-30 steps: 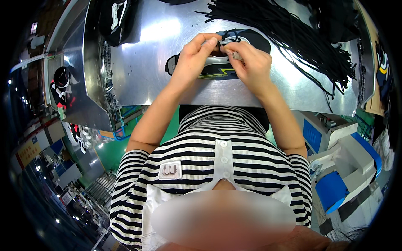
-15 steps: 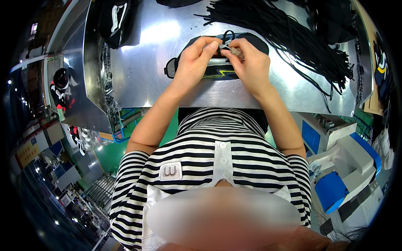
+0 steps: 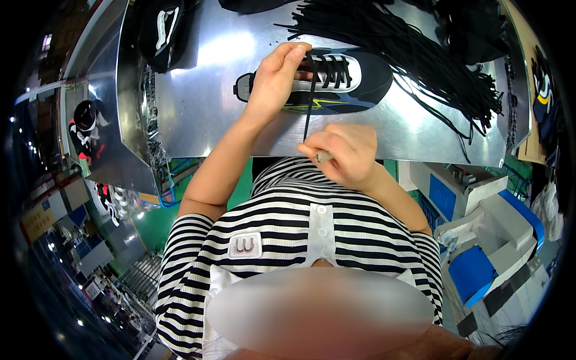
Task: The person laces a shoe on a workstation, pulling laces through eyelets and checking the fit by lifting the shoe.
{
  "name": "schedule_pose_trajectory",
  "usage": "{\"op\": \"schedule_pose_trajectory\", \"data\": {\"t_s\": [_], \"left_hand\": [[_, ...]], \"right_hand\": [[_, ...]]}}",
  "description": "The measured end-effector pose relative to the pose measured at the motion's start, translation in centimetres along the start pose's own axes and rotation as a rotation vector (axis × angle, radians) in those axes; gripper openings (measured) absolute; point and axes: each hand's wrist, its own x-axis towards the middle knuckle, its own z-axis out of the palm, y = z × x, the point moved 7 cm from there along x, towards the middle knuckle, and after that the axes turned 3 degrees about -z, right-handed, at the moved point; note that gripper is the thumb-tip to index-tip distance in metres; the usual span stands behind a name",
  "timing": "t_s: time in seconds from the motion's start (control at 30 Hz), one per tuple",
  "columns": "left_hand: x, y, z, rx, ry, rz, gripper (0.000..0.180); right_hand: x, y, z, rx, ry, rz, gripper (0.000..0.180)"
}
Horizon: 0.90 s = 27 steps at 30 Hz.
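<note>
One view, head camera, looking down over the person's striped shirt (image 3: 300,234) to a shiny metal table (image 3: 204,102).

Shoe: a black shoe (image 3: 336,81) with a white lace panel and a yellow streak on its side lies across the table, just past the near edge, toe end toward the person's right.

Left hand: the left hand (image 3: 277,75) rests on the shoe's heel half, fingers curled over the top, thumb and forefinger closed at the first row of lacing.

Lace: a black lace (image 3: 308,108) runs taut from the lacing straight down toward the person.

Right hand: the right hand (image 3: 345,153) is closed in a fist just off the table's near edge, pinching the lower end of the lace, whose pale tip shows between the fingers.

Lace pile: a heap of loose black laces (image 3: 414,42) lies on the table beyond and to the right of the shoe.

Far left: another dark shoe (image 3: 159,27) sits at the table's far left corner.

Right side: blue and white equipment (image 3: 492,240) stands below the table level.
</note>
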Motion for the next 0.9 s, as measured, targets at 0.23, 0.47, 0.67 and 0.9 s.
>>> {"op": "schedule_pose_trajectory", "data": {"t_s": [0.23,0.47,0.67,0.9], "left_hand": [[1.1,-0.2,0.4,0.006,-0.024,0.029,0.040],[2.0,0.1,0.6,0.023,-0.025,0.044,0.040],[0.4,1.0,-0.2,0.348,-0.174,0.056,0.051],[-5.7,1.8,-1.8,0.627,-0.121,0.298,0.038]], "right_hand": [[-1.1,1.8,1.0,-0.026,-0.012,0.134,0.018],[-1.6,1.8,2.2,-0.084,-0.086,0.109,0.015],[-3.2,6.2,1.6,0.047,-0.010,0.558,0.018],[-5.8,9.3,0.5,0.350,0.003,1.016,0.015]]}}
